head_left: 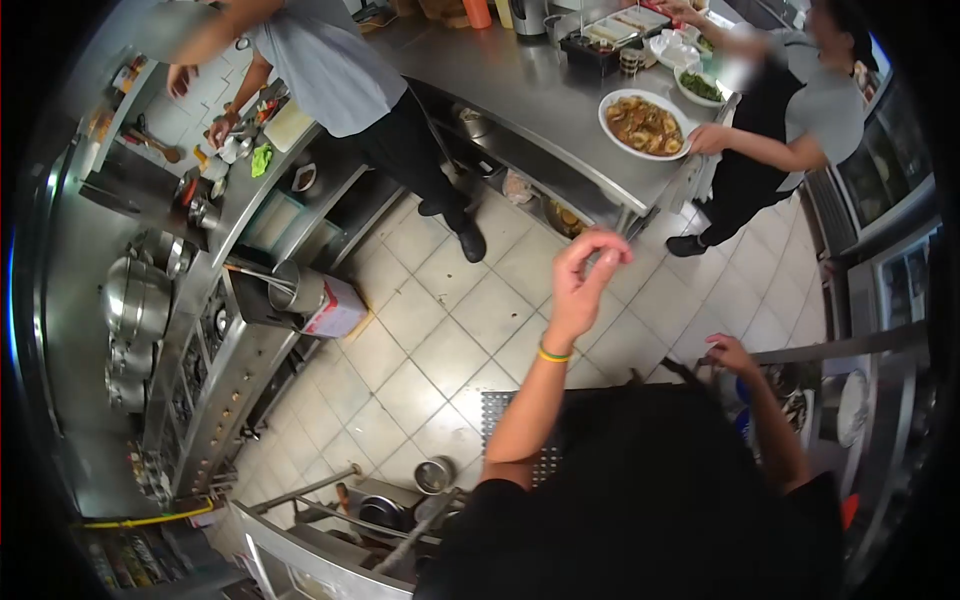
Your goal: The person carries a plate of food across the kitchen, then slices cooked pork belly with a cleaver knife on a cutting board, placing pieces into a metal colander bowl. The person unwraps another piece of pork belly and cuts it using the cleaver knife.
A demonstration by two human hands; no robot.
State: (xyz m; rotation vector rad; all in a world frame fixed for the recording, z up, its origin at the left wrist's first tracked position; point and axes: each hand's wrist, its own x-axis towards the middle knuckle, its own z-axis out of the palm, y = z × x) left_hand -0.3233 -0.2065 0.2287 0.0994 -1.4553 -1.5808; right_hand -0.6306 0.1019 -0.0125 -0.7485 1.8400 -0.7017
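Observation:
My left hand (588, 272) is raised over the tiled floor, with a yellow and green band (554, 354) round its wrist. Its fingers are loosely curved, the thumb is near them, and no held thing shows. Lower on the right, my right hand (732, 355) is beside the metal edge of a shelf unit (800, 350). Its fingers are slightly bent and apart, with nothing visible in them. Beyond my left hand, a co-worker's hand (708, 139) touches the rim of a white oval dish (606, 124) of food in brown sauce on the steel counter (540, 110).
One co-worker stands at the left counter near a cutting board (291, 126); another stands at the right. A stove (215, 385) with a pot (298, 285) beside it runs along the left. Pans (381, 512) sit low in front. A bowl of greens (699, 86) stands behind the dish.

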